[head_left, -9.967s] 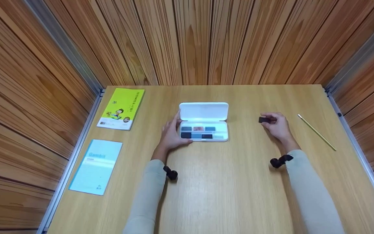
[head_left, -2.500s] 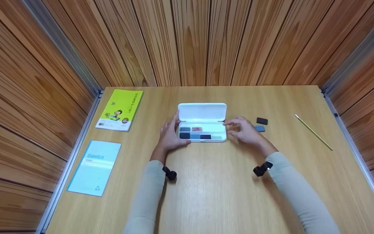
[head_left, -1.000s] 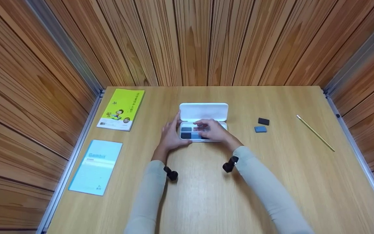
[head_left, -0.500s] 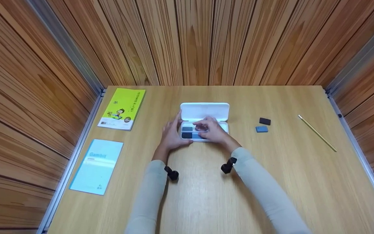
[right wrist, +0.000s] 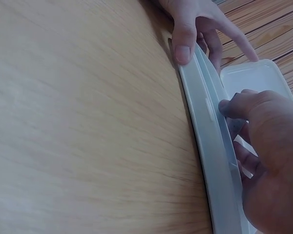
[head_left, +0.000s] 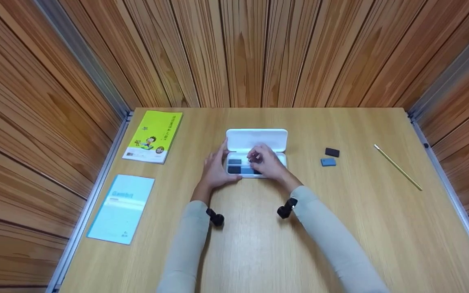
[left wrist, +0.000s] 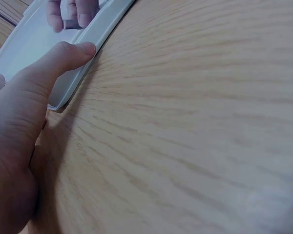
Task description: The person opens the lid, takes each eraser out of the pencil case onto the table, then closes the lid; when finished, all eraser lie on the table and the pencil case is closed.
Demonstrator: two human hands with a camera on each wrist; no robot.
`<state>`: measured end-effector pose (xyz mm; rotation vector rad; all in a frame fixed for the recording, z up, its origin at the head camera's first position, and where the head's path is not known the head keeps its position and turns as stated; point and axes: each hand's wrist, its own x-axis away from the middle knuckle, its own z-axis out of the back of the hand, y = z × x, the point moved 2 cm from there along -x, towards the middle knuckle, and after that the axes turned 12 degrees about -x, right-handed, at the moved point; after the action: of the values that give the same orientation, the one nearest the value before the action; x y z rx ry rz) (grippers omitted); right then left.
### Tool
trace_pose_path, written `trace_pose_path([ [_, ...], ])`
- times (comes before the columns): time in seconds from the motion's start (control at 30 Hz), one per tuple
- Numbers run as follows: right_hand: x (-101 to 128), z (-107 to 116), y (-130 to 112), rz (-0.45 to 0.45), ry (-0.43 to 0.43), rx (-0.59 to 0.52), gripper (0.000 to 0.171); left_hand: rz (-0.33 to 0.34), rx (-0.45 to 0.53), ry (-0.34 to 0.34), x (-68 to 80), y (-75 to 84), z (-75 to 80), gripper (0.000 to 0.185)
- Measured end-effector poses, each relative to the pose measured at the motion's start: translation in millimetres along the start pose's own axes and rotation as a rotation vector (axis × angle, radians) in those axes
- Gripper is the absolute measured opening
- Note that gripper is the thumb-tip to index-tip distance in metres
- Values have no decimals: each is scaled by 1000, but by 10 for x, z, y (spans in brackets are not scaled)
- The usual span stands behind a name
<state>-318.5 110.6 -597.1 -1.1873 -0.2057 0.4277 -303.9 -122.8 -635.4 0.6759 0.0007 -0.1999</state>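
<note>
A white pencil case (head_left: 257,138) lies with its lid raised. My left hand (head_left: 216,169) grips its left end, the thumb (left wrist: 80,53) on the front rim and fingers at the back near the lid. Over the case's middle, my right hand (head_left: 269,163) pinches a small eraser, mostly hidden by the fingers; in the left wrist view a bit of the eraser (left wrist: 71,24) shows between them. Inside the case, a grey-blue eraser (head_left: 235,161), a black eraser (head_left: 234,169) and a blue eraser (head_left: 247,171) are visible; the right part is covered by the hand.
A black eraser (head_left: 332,152) and a blue eraser (head_left: 328,162) lie on the table right of the case. Farther right is a gold pencil (head_left: 397,167). A yellow-green book (head_left: 153,134) and a light-blue notebook (head_left: 121,209) lie at left.
The right hand set down a black eraser, then a blue one also appeared on the table. It moved left into the case and now lifts the pinkish eraser slightly. The left hand stays put.
</note>
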Motion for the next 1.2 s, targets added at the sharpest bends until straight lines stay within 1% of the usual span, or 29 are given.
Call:
trace_pose_path([
  [0.27,16,47,11,-36,9,-28,17,18,0,1,31,2,-20,140],
  [0.43,10,99,-42,-8,8,-49,18,29,-9,-3,25,11,-10,140],
  [0.73,97,225,-73,16,21,-36,19,50,12,-13,40,38,2,140],
  [1.03,253,519,-85,-5,3,-24,22,31,9,-9,28,32,7,140],
  [1.2,324,739,-87,-46,19,5,24,21,7,-7,21,26,6,139],
])
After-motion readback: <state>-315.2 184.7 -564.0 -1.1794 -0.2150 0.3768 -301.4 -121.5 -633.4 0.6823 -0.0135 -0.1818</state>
